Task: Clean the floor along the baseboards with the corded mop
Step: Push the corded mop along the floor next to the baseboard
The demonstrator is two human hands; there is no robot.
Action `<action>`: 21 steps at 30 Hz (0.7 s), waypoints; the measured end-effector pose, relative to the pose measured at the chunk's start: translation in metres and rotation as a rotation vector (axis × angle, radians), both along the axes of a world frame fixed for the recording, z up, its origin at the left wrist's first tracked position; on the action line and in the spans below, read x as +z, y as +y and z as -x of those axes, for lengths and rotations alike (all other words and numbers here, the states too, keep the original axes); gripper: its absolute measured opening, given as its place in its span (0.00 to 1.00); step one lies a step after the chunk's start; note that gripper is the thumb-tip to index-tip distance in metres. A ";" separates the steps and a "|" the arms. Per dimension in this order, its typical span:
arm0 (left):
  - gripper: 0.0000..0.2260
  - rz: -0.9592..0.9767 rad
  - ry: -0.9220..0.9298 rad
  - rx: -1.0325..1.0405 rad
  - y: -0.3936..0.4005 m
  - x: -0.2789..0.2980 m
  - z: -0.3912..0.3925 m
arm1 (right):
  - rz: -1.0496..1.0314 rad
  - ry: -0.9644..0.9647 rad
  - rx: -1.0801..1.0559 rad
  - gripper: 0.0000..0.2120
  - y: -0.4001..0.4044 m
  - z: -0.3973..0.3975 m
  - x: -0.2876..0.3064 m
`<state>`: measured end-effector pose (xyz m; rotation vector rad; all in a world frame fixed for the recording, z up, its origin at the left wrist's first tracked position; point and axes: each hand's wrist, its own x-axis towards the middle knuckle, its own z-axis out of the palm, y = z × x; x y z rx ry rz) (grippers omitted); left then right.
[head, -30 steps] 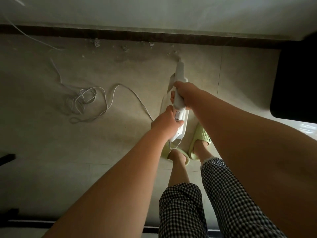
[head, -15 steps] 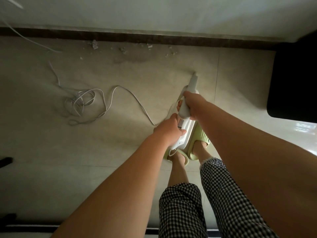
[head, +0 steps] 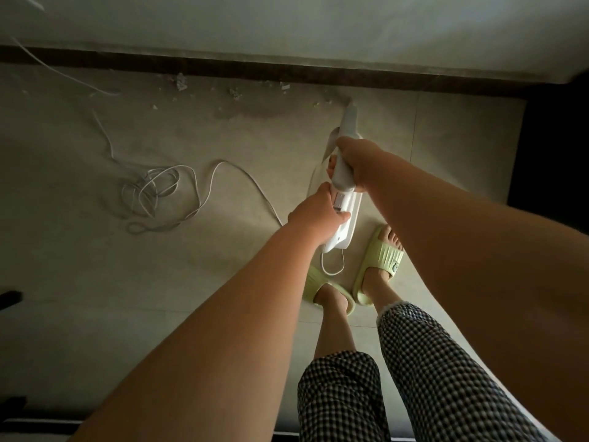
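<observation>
Both hands hold the white corded mop [head: 345, 199]: the right hand [head: 361, 164] has its grip clenched around the upper handle, the left hand [head: 314, 218] grasping the body below. The mop's far end reaches toward the dark baseboard [head: 223, 63], near debris [head: 181, 82]. Its cord [head: 153, 189] lies coiled on the tile floor [head: 79, 250] to the left.

Bare floor [head: 79, 314] lay open toward its near-left corner. A tangled cord [head: 153, 193] obstructed the left side; debris [head: 181, 82] lined the baseboard [head: 223, 67]; dark furniture [head: 554, 154] blocked the right edge.
</observation>
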<state>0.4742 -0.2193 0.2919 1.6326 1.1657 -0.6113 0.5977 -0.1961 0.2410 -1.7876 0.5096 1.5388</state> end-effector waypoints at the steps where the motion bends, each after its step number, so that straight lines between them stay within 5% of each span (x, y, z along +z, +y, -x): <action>1: 0.19 -0.003 0.006 -0.003 0.000 -0.001 -0.001 | -0.001 0.002 0.004 0.09 0.000 -0.001 0.000; 21: 0.21 0.024 0.010 0.076 0.008 -0.004 -0.004 | 0.034 0.031 0.110 0.08 0.019 0.002 0.009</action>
